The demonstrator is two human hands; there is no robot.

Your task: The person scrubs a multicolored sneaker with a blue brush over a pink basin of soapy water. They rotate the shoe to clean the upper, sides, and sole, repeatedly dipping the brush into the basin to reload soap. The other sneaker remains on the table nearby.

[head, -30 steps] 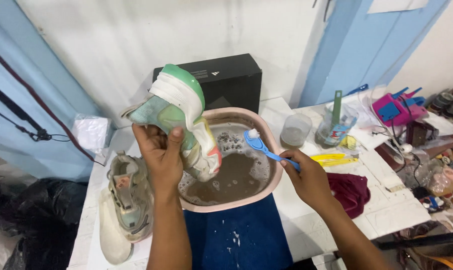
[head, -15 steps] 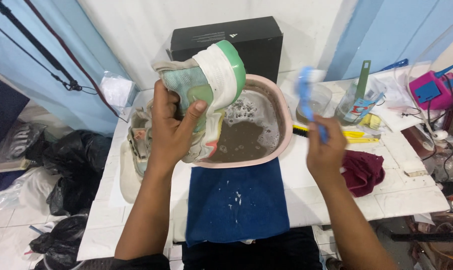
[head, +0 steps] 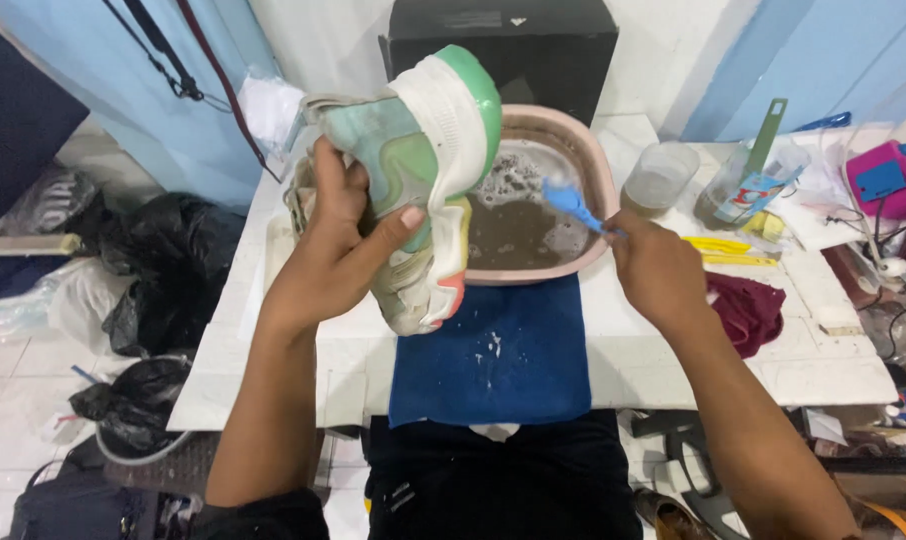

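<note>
My left hand (head: 338, 250) grips a chunky sneaker (head: 428, 170), white and mint green with a green sole and a coral heel patch, held upright over the table's left part. My right hand (head: 658, 270) holds a small blue brush (head: 571, 205), its head over the rim of a pink basin (head: 593, 165) filled with murky, foamy water. The brush is a short way right of the sneaker and not touching it. A dark blue towel (head: 498, 350) lies flat on the white table (head: 833, 370) just below both hands.
A black box (head: 503, 45) stands behind the basin. To the right are a clear cup (head: 658, 180), a container with a green-handled tool (head: 748, 185), yellow items (head: 728, 250), a maroon cloth (head: 748, 310) and a pink device (head: 883, 180). Black bags (head: 168, 270) lie on the floor at left.
My right hand has come down from a raised position, bringing the brush to the basin's rim. My left hand still holds the sneaker, now a little closer and higher in view.
</note>
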